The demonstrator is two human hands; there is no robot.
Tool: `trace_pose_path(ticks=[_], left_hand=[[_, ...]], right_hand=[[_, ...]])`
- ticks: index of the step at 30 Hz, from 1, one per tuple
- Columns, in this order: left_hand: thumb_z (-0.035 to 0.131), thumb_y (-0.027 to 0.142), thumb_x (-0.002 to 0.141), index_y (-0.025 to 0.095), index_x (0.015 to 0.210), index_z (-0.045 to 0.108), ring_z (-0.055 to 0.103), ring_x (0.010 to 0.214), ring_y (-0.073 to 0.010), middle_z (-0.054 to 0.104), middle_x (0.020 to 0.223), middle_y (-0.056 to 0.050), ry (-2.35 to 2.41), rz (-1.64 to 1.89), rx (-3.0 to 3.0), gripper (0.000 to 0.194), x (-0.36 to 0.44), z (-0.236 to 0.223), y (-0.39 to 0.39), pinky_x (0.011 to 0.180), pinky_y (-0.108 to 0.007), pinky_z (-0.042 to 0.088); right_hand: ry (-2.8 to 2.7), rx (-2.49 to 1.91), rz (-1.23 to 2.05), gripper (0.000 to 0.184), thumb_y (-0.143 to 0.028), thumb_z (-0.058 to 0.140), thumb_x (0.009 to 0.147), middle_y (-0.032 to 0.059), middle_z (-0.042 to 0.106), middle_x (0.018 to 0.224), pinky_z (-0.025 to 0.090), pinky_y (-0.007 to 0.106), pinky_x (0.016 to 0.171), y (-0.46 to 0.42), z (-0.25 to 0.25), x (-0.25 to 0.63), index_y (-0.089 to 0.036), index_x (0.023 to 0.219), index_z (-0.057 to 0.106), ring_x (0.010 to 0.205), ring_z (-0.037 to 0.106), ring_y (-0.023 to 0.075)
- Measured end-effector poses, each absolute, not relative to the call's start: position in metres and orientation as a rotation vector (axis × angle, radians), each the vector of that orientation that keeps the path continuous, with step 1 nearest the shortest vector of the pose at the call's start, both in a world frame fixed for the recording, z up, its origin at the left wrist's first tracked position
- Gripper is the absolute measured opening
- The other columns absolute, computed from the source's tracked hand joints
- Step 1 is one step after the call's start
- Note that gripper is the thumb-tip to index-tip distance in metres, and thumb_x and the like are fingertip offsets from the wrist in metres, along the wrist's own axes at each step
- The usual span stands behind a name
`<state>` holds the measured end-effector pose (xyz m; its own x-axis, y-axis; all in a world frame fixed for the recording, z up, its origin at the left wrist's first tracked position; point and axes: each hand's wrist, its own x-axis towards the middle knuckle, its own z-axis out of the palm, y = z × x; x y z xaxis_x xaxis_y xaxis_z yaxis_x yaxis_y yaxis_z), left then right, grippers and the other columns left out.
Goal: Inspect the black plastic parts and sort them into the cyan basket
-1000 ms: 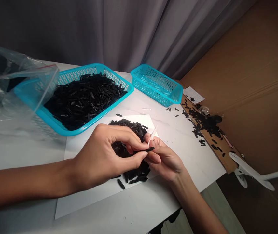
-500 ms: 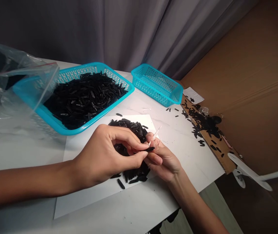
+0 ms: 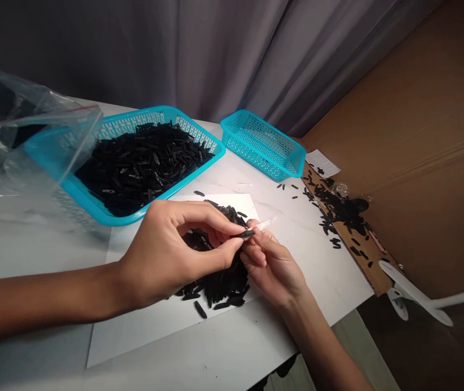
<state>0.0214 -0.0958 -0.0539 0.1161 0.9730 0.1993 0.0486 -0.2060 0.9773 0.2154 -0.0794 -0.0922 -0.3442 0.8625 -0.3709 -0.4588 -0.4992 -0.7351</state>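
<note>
A thin black elongated piece point(image 3: 246, 234) is pinched between the thumb and forefinger of my left hand point(image 3: 167, 247). My right hand point(image 3: 276, 266) is closed round a slim whitish stick-like thing point(image 3: 267, 223), whose outer end is blurred. The stick's inner end meets the black piece, and my right fingertips are close against that piece too. Under both hands lies a heap of similar black pieces point(image 3: 224, 288) on a white sheet point(image 3: 134, 336). My left hand hides part of the heap.
A large blue basket point(image 3: 199, 177) full of black pieces stands at the back left, with a clear plastic bag point(image 3: 40, 146) overlapping it. Behind is a smaller blue basket point(image 3: 256, 156). More black pieces point(image 3: 348, 212) lie scattered on cardboard to the right, near a white stand point(image 3: 415, 293).
Both hands have shifted slightly up, the left one a little leftward. The white stick has tilted from steep to nearly flat against the black piece.
</note>
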Motion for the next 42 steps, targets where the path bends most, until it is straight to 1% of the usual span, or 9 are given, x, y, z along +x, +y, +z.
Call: trace_pose_path(ticks=[4, 7, 11, 13, 17, 21, 25, 34, 42], left_hand=[[0.078, 0.017, 0.076, 0.02, 0.081, 0.08, 0.069, 0.069, -0.0121, 0.076, 0.075, 0.001, 1.089, 1.258, 1.479, 0.007, 0.019, -0.051, -0.093, 0.065, -0.02, 0.056], [0.079, 0.016, 0.075, 0.021, 0.08, 0.08, 0.069, 0.068, -0.0113, 0.076, 0.075, 0.002, 1.091, 1.229, 1.487, 0.008, 0.019, -0.051, -0.092, 0.064, -0.019, 0.056], [0.079, 0.016, 0.074, 0.022, 0.08, 0.081, 0.069, 0.068, -0.0098, 0.076, 0.074, 0.004, 1.109, 1.188, 1.472, 0.009, 0.019, -0.051, -0.091, 0.063, -0.016, 0.056], [0.08, 0.017, 0.075, 0.023, 0.081, 0.081, 0.07, 0.069, -0.0097, 0.077, 0.075, 0.004, 1.11, 1.172, 1.462, 0.009, 0.018, -0.051, -0.091, 0.063, -0.015, 0.057], [0.082, 0.023, 0.077, 0.026, 0.083, 0.082, 0.072, 0.073, -0.0106, 0.079, 0.079, 0.004, 1.099, 1.142, 1.453, 0.007, 0.017, -0.051, -0.091, 0.064, -0.014, 0.058], [0.082, 0.023, 0.077, 0.025, 0.083, 0.082, 0.073, 0.073, -0.0115, 0.079, 0.079, 0.004, 1.102, 1.14, 1.45, 0.006, 0.018, -0.05, -0.092, 0.065, -0.014, 0.058], [0.082, 0.024, 0.077, 0.025, 0.082, 0.082, 0.074, 0.074, -0.0126, 0.079, 0.08, 0.003, 1.112, 1.153, 1.468, 0.005, 0.018, -0.051, -0.093, 0.064, -0.015, 0.059], [0.08, 0.017, 0.076, 0.025, 0.081, 0.081, 0.074, 0.072, -0.0135, 0.079, 0.079, 0.003, 1.109, 1.244, 1.531, 0.009, 0.019, -0.052, -0.095, 0.064, -0.019, 0.06], [0.078, 0.015, 0.078, 0.024, 0.073, 0.075, 0.074, 0.072, -0.0156, 0.078, 0.077, 0.004, 1.103, 1.34, 1.589, 0.011, 0.02, -0.053, -0.096, 0.067, -0.024, 0.06]], right_hand=[[-0.922, -1.023, 1.457, 0.017, -0.028, 0.082, 0.08, -0.0044, 0.066, 0.068, 0.046, 0.015, 0.046, -0.081, -0.084, 0.22, -0.022, 0.086, 0.068, 0.046, 0.055, 0.0048], [-1.192, -0.953, 0.964, 0.007, -0.023, 0.075, 0.089, 0.0007, 0.077, 0.087, 0.055, 0.026, 0.052, -0.095, -0.076, 0.223, -0.028, 0.09, 0.072, 0.056, 0.07, 0.013], [-1.495, -0.97, 0.616, 0.024, -0.013, 0.073, 0.089, 0.0041, 0.08, 0.098, 0.064, 0.042, 0.064, -0.12, -0.067, 0.222, -0.032, 0.103, 0.076, 0.075, 0.078, 0.0268], [-1.631, -0.99, 0.538, 0.032, -0.008, 0.074, 0.086, 0.0047, 0.081, 0.1, 0.066, 0.046, 0.07, -0.127, -0.063, 0.222, -0.032, 0.106, 0.078, 0.083, 0.079, 0.0298], [-1.776, -0.992, 0.528, 0.045, -0.003, 0.076, 0.082, 0.0029, 0.08, 0.107, 0.069, 0.044, 0.075, -0.129, -0.052, 0.225, -0.036, 0.113, 0.077, 0.094, 0.079, 0.0317], [-1.835, -1.063, 0.647, 0.048, -0.002, 0.078, 0.081, 0.0026, 0.079, 0.113, 0.069, 0.041, 0.079, -0.131, -0.044, 0.228, -0.036, 0.114, 0.076, 0.102, 0.077, 0.032], [-1.921, -1.031, 0.442, 0.051, -0.002, 0.072, 0.085, 0.0046, 0.078, 0.116, 0.068, 0.04, 0.079, -0.134, -0.045, 0.224, -0.035, 0.124, 0.072, 0.102, 0.077, 0.0304], [-1.943, -0.93, 0.022, 0.028, -0.007, 0.068, 0.09, 0.0054, 0.082, 0.101, 0.068, 0.034, 0.069, -0.128, -0.048, 0.211, -0.024, 0.111, 0.076, 0.082, 0.08, 0.0245], [-2.121, -0.902, -0.144, 0.026, -0.004, 0.067, 0.088, 0.011, 0.079, 0.111, 0.067, 0.036, 0.079, -0.132, -0.041, 0.208, -0.015, 0.11, 0.074, 0.1, 0.078, 0.0275]])
